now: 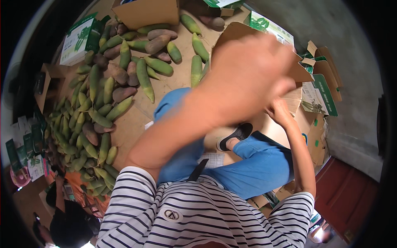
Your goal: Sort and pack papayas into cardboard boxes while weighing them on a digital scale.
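Note:
My left hand point(248, 70) is raised close to the camera and blurred; it covers the upper flap of an open brown cardboard box point(308, 124) that stands in front of my knees. Whether it holds anything is unclear. My right hand point(280, 110) is lower, its fingers curled on the box's corrugated inner wall. I wear a striped shirt, blue trousers and a black sandal point(235, 135).
Many long green and brownish shoot-like vegetables point(103, 99) lie spread on cardboard sheets at the left and top. Green-and-white printed cartons point(80, 39) and a plain brown carton point(149, 12) stand around them, with flattened cartons point(322, 91) at the right. Another person's head point(68, 227) is at lower left.

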{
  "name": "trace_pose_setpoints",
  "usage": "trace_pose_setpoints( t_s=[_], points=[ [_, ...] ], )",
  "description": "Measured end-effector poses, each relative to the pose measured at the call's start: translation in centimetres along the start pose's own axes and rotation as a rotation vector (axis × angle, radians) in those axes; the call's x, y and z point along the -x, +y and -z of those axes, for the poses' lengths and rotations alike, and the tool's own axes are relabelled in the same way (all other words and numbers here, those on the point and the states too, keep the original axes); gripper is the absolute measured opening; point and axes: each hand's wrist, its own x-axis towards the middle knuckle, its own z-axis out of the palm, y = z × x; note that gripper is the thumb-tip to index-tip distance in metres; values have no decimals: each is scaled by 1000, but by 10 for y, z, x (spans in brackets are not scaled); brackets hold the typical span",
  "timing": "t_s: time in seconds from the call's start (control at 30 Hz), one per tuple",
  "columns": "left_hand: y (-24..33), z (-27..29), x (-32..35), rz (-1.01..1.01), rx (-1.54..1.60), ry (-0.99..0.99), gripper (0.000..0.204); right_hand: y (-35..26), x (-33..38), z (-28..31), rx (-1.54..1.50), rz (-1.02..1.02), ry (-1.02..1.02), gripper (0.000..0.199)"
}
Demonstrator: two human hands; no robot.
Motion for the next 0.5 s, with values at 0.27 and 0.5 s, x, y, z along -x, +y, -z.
trace_pose_setpoints(
  t_s=[0.27,0.5],
  points=[
    [-219,-4,148,732,-46,-260,38,-29,-15,2,152,-182,18,43],
    [-292,-79,328,1166,-394,-64,48,-33,-16,2,125,-277,7,50]
  ],
)
